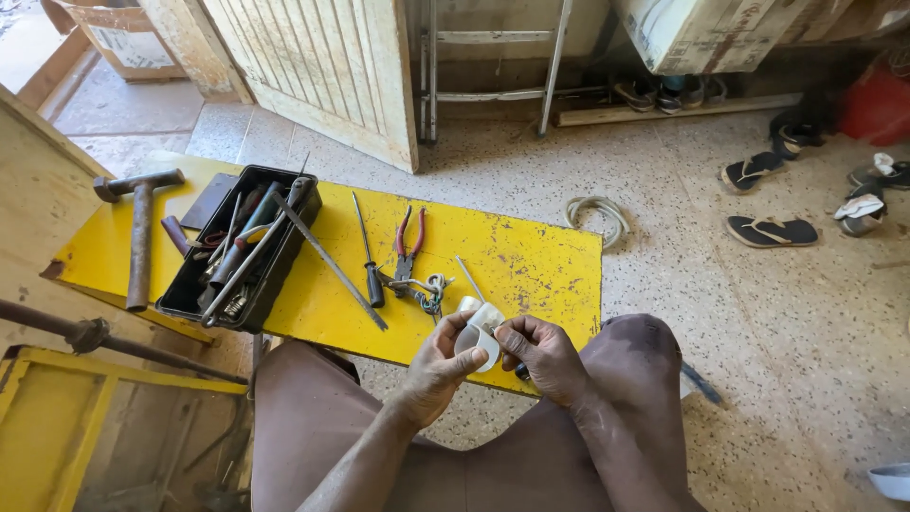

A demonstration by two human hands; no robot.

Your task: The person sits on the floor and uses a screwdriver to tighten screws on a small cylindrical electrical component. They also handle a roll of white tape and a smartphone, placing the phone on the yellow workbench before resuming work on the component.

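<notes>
— What is held in the hands?

— A small white plastic fitting (479, 334) is pinched between both: the left hand (438, 365) is cupped under it, the right hand (542, 356) is closed on its right side. It is held above the knees, just at the near edge of the yellow counter (531, 261), its long axis tilted up and away.

— And what is laid beyond?

— Red-handled pliers (408, 246), a screwdriver (368, 251) and a knot of wire (433, 292) are found just behind the fitting. Farther left, a black tray (284, 256) is filled with assorted metal tools, and a hammer (140, 232) is laid beside it.
</notes>
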